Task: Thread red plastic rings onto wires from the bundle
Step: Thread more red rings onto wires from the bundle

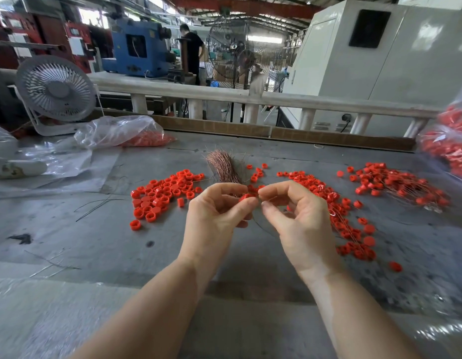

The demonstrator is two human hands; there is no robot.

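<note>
**A:** What are the hands doing?

**B:** Both are raised above a grey bench (250,255), nearly meeting. The left hand (214,211) pinches a red plastic ring (246,196) between thumb and forefinger, its other fingers curled under. The right hand (292,211) has thumb and forefinger closed on a thin wire (263,228), which curves down below the hands; its end by the ring is too fine to make out.

**A:** Where is the wire bundle?

**B:** The copper-coloured bundle (222,165) lies on the bench just beyond the hands, fanning out at its far end.

**A:** And the other rings?

**B:** A loose pile of rings (162,195) lies left of the hands. Another spread of rings (336,208) runs along the right, near the right wrist. Farther right sits a heap of rings on wires (395,185).

**A:** Anything else nearby?

**B:** A clear plastic bag of red pieces (126,133) lies at the far left, beside a white desk fan (55,90). Another bag of red pieces (450,146) sits at the right edge. A person in black (192,47) stands in the workshop behind.
</note>
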